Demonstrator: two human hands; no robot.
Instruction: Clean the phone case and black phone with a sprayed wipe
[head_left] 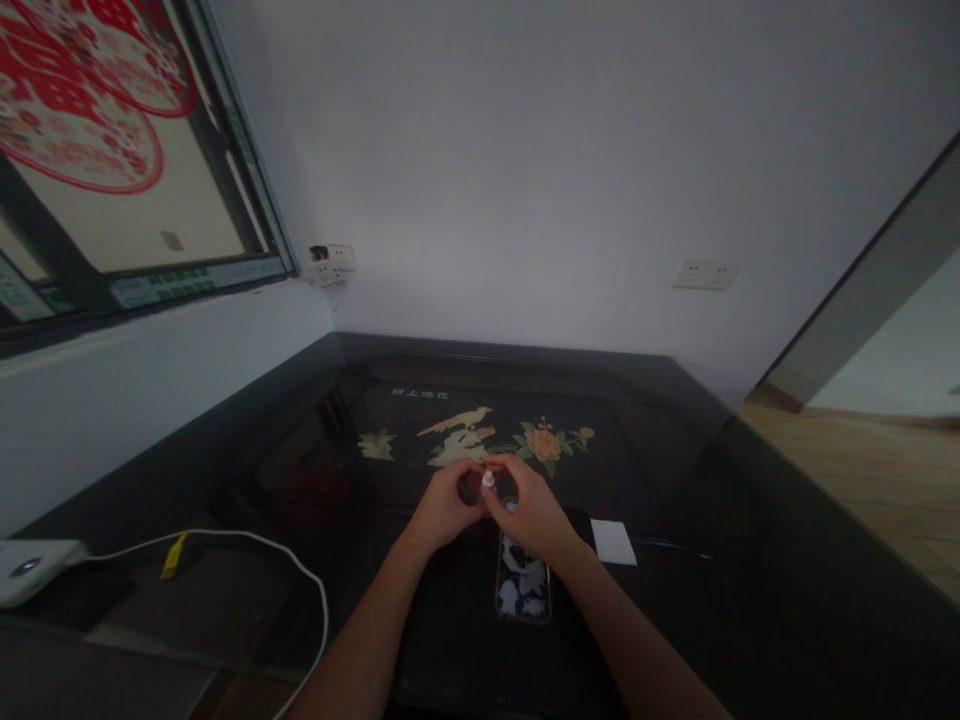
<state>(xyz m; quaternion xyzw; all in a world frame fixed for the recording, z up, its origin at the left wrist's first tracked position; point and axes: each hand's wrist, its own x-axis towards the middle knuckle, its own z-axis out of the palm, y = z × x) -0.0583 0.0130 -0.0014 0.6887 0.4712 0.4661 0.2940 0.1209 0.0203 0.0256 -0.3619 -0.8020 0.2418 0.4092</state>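
Observation:
Both hands meet above the middle of the black table [450, 640]. Between the fingertips is a small white bottle [488, 479] with a narrow tip; much of it is hidden by the fingers. My left hand [448, 500] curls round it from the left, fingers bent and closed. From the right, my right hand [529, 505] pinches it with thumb and fingers. Beneath the right hand and wrist lies a clear phone case [523, 590] with white and grey shapes on it, its upper part partly covered.
Right of the right wrist lie a white square of paper [613, 542] and a thin dark stick [671, 546]. A white power strip [37, 570] with a white cable [255, 540] and yellow tag [173, 556] is at left. A wall [510, 200] stands behind the table.

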